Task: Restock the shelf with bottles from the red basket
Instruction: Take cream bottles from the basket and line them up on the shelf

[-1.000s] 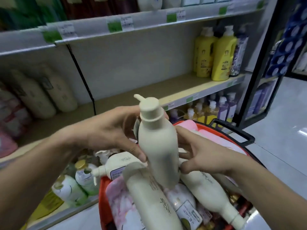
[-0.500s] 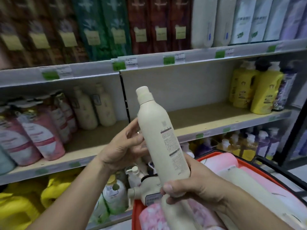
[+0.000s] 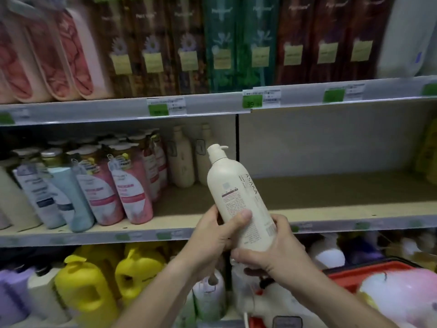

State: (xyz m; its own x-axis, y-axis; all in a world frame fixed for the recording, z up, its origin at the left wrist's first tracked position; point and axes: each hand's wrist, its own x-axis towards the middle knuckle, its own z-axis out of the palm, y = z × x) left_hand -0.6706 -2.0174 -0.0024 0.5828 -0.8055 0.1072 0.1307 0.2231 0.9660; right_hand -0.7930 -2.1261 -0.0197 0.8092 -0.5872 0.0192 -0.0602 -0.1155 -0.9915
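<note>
cream bottle is gripped by both hands, left and right, not yet on the shelf; 2 matching bottles stand there, more wait in the red basket.

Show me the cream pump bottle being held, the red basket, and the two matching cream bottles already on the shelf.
cream pump bottle (image 3: 233, 185): head view, on its upper body.
red basket (image 3: 369, 271): head view, on its rim.
two cream bottles on the shelf (image 3: 182, 166): head view, on the left one's body.
</note>
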